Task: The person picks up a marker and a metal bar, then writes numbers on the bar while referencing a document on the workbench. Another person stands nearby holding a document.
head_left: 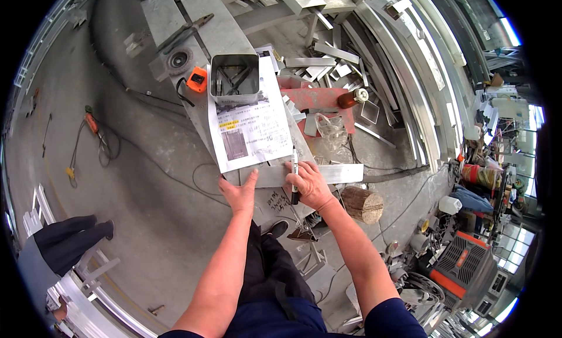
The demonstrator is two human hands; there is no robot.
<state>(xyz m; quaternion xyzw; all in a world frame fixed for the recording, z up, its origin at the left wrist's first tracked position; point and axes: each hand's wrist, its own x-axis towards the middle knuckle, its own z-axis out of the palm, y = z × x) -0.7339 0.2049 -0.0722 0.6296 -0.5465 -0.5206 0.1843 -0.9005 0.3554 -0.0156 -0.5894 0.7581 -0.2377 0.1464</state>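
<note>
A pale flat metal bar [342, 173] lies crosswise on the grey metal bench [202, 118], its right end sticking out past the edge. At the bar's left end my left hand [237, 193] grips its near edge, thumb and index finger apart; the other fingers are hidden. My right hand [311, 187] is closed around a black-and-white marker [294, 177], held upright in the picture, and leans on the bar. Just beyond the bar is a printed sheet [257, 142] with handwriting. Dark handwritten marks show on the bench below the bar.
A square metal tin [235, 95] with tools stands on the sheet, beside an orange tape measure [197, 79] and a grinding disc [179, 61]. Metal offcuts, a brown bottle [350, 98] and a log [362, 205] lie to the right. Cables cross the floor; another person [55, 250] is at far left.
</note>
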